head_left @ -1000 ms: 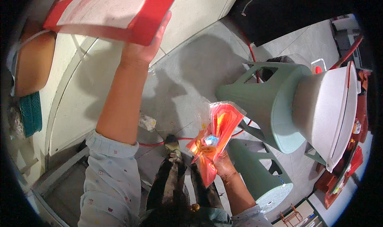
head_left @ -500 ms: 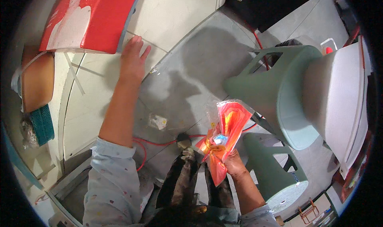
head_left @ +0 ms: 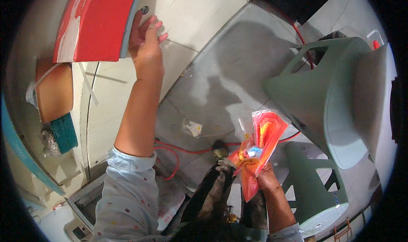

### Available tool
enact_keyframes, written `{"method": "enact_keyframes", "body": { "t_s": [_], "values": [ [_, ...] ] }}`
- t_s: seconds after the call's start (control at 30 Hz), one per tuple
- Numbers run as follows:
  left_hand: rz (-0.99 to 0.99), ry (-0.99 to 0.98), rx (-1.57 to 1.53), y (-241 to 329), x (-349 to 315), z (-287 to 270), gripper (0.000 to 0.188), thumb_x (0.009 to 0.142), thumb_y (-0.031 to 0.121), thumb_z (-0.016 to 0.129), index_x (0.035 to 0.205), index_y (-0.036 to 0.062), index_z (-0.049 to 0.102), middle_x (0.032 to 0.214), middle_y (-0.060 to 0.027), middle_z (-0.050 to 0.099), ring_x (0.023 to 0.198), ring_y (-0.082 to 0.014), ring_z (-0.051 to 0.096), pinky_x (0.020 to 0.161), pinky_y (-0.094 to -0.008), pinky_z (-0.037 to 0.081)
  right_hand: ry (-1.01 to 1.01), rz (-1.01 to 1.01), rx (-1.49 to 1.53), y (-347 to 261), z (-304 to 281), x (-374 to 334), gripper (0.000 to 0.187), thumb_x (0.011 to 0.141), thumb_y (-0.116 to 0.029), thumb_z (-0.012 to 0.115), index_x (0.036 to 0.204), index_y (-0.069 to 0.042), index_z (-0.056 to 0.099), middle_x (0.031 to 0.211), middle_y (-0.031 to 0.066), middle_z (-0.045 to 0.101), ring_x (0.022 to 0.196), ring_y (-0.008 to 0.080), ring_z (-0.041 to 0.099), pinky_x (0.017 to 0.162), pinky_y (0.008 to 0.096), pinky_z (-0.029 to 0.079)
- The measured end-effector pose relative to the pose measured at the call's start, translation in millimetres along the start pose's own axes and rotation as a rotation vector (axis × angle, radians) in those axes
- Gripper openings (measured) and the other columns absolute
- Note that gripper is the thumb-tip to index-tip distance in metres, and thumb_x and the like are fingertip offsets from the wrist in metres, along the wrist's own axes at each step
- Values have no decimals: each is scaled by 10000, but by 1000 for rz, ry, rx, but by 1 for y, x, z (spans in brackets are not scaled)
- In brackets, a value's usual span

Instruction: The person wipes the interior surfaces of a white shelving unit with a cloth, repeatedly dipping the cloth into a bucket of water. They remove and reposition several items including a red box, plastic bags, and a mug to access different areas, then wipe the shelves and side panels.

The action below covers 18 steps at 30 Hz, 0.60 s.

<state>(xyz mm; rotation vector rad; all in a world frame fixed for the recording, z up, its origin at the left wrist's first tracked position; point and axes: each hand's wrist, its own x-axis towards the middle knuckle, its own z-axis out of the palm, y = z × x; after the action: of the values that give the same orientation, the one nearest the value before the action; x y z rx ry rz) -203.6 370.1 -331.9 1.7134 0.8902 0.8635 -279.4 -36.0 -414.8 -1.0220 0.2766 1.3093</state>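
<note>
Orange bundle, apparently just one

Red box cut at top, R grip part-hid behind orange pkg, white tub cut R

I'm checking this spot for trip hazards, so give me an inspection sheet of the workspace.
Surface: grey tiled floor, shadowed in places.
Job's things: orange-red wrapped bundle; red-and-white box, upper left.
Clutter: crumpled wrapper on the floor.
Hands: left hand open beside the box, contact unclear; right hand gripping the bundle.
Cables: red cord looping across the floor.
Surroundings: two green stools on the right.
</note>
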Motion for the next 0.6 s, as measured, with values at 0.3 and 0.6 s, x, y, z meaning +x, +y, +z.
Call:
{"method": "enact_keyframes", "body": {
  "t_s": [0.3,0.6],
  "values": [
    [270,-65,641,-12,5,-5,627,806,74,523,1397,64,317,1112,-157,550,974,-207,539,857,-361,461,40,68,134,4,3,4,363,814,-93,690,1158,-118,579,1115,-6,587,1000,142,562,870,315,468],
    [479,-4,732,17,17,-13,655,802,67,561,1396,35,288,979,-154,614,864,-211,599,790,-332,485,66,43,231,15,-1,7,301,812,-76,688,1101,-130,623,1062,-20,604,937,129,573,810,309,485]
  ]
}}
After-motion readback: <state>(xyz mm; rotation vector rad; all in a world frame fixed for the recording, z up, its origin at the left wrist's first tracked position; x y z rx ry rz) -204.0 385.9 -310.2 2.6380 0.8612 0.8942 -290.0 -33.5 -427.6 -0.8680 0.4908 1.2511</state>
